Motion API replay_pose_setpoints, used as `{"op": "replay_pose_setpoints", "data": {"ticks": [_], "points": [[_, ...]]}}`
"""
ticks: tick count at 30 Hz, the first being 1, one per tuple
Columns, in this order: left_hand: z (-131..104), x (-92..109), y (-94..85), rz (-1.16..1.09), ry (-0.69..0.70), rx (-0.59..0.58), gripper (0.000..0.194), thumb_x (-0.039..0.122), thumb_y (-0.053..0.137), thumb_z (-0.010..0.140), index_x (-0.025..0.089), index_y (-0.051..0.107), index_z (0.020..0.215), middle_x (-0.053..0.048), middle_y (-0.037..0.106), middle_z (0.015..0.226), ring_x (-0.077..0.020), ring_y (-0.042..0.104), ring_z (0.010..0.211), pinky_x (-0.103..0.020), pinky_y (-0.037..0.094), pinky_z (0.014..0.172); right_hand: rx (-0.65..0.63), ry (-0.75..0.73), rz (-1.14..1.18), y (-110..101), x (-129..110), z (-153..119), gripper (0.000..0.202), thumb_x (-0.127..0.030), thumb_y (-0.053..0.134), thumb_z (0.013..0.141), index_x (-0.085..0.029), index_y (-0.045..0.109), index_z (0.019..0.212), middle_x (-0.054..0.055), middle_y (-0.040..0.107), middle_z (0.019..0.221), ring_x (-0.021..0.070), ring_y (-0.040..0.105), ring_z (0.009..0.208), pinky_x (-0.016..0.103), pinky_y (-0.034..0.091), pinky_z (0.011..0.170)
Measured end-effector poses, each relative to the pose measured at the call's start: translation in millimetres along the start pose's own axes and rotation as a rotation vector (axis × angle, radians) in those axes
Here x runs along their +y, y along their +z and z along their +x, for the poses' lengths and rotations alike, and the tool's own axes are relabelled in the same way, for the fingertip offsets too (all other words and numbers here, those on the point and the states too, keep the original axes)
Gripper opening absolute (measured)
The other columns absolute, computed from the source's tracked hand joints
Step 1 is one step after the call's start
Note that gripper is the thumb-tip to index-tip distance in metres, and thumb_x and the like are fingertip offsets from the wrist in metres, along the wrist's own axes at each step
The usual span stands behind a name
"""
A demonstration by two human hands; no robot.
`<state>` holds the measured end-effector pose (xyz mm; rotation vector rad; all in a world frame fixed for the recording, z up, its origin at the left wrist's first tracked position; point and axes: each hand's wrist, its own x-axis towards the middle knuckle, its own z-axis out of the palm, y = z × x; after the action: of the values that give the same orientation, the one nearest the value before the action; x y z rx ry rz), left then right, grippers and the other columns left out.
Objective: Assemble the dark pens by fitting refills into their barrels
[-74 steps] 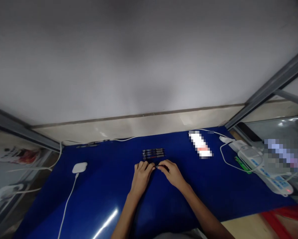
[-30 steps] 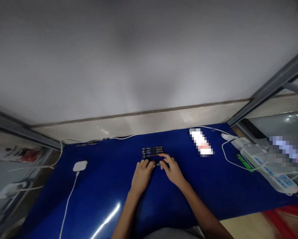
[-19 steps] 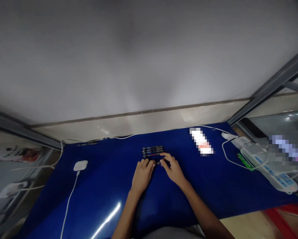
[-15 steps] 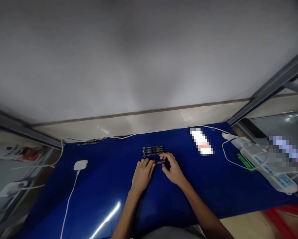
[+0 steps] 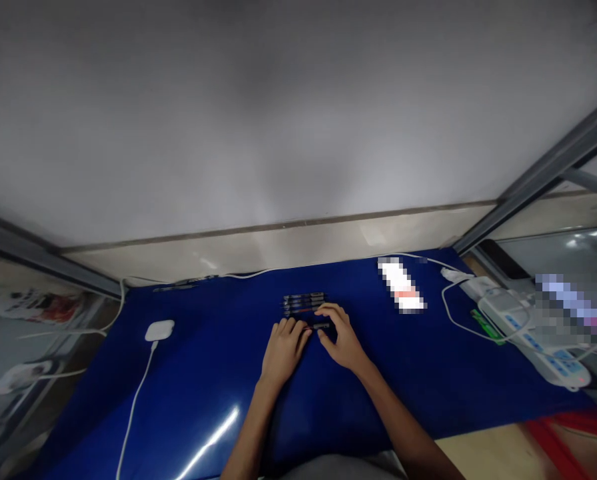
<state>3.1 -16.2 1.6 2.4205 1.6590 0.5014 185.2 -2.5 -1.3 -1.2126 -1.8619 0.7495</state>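
A dark pen lies crosswise on the blue tabletop between my hands. My left hand covers the pen's left end, with the thumb and index finger closed on it. My right hand is open around the pen's right end, its thumb below and its fingers above, apart from each other. Just beyond, several similar pens lie side by side in a stack of parallel rows, and the right fingertips reach close to the nearest one.
A white earbud case on a cable sits at the left. At the right are a pixelated bright object, a green packet and a white power strip with cables. More pens lie along the wall.
The right fingers have shifted slightly left, and more of the pen's right end shows between my hands. My left hand keeps its hold; the row of pens looks the same.
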Motion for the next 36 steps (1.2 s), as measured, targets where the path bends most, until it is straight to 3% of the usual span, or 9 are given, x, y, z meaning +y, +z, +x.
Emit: {"op": "replay_pose_setpoints", "data": {"ticks": [4,8,13,18,23,28,32,36], "points": [[0.0,0.7,-0.4,0.002,-0.003,0.003,0.025,0.033,0.038,0.101,0.021,0.059,0.097,-0.004,0.06,0.093,-0.0191,0.051,0.086,-0.034,0.036,0.076,-0.012,0.085,-0.004,2.2,1.5,-0.1,0.026,-0.028,0.05,0.093,-0.025,0.057,0.118,0.006,0.067,0.102,0.0232,0.061,0.099,0.042,0.043,0.092],[-0.1,0.6,-0.3,0.013,-0.026,0.033,0.023,0.031,0.039,0.099,0.02,0.059,0.095,-0.004,0.06,0.09,-0.02,0.051,0.085,-0.035,0.036,0.076,0.007,0.174,0.147,0.7,4.2,0.6,0.028,-0.032,0.05,0.094,-0.024,0.056,0.119,0.002,0.067,0.082,0.0197,0.064,0.082,0.037,0.047,0.086],[-0.5,-0.8,0.3,0.003,-0.091,0.066,0.016,0.026,0.047,0.093,0.02,0.057,0.081,-0.003,0.059,0.079,-0.02,0.051,0.08,-0.034,0.035,0.074,0.091,0.202,0.327,-3.1,7.0,1.7,0.027,-0.037,0.053,0.091,-0.022,0.058,0.113,-0.002,0.058,0.07,0.0153,0.059,0.067,0.03,0.049,0.07],[-1.4,-2.3,0.2,-0.048,-0.139,0.093,0.015,0.023,0.049,0.089,0.021,0.053,0.074,-0.002,0.058,0.073,-0.0192,0.05,0.077,-0.034,0.035,0.073,0.295,0.299,0.408,-3.9,15.7,-0.7,0.023,-0.039,0.052,0.091,-0.021,0.061,0.104,-0.005,0.042,0.06,0.0117,0.044,0.052,0.024,0.039,0.05],[-1.6,-1.8,-1.9,-0.084,-0.156,0.105,0.018,0.023,0.048,0.089,0.021,0.052,0.071,-0.001,0.059,0.073,-0.0184,0.05,0.075,-0.033,0.034,0.071,0.438,0.362,0.373,-8.0,26.2,-4.2,0.023,-0.039,0.052,0.089,-0.021,0.061,0.1,-0.003,0.047,0.062,0.0114,0.045,0.051,0.022,0.039,0.047],[-1.4,-3.9,-2.8,-0.19,-0.204,0.141,0.02,0.022,0.047,0.089,0.02,0.051,0.07,0.0,0.057,0.07,-0.0174,0.048,0.073,-0.033,0.035,0.071,0.518,0.357,0.263,-10.4,30.2,-2.4,0.028,-0.042,0.049,0.093,-0.019,0.062,0.101,0.003,0.06,0.079,0.016,0.056,0.068,0.028,0.048,0.061],[-1.8,-9.7,-3.2,-0.294,-0.282,0.188,0.024,0.023,0.043,0.09,0.021,0.048,0.067,0.0,0.054,0.065,-0.0167,0.048,0.07,-0.031,0.036,0.069,0.511,0.314,0.145,-8.2,31.2,1.8,0.031,-0.045,0.052,0.091,-0.019,0.066,0.102,0.009,0.062,0.096,0.0216,0.058,0.086,0.036,0.05,0.076],[-2.8,-14.1,-4.3,-0.318,-0.315,0.213,0.027,0.026,0.037,0.093,0.021,0.046,0.068,0.001,0.052,0.064,-0.0161,0.05,0.069,-0.029,0.037,0.065,0.451,0.226,-0.1,-3.1,34.9,3.7,0.037,-0.039,0.047,0.094,-0.021,0.061,0.123,0.013,0.059,0.106,0.0251,0.054,0.096,0.04,0.05,0.079]]}}
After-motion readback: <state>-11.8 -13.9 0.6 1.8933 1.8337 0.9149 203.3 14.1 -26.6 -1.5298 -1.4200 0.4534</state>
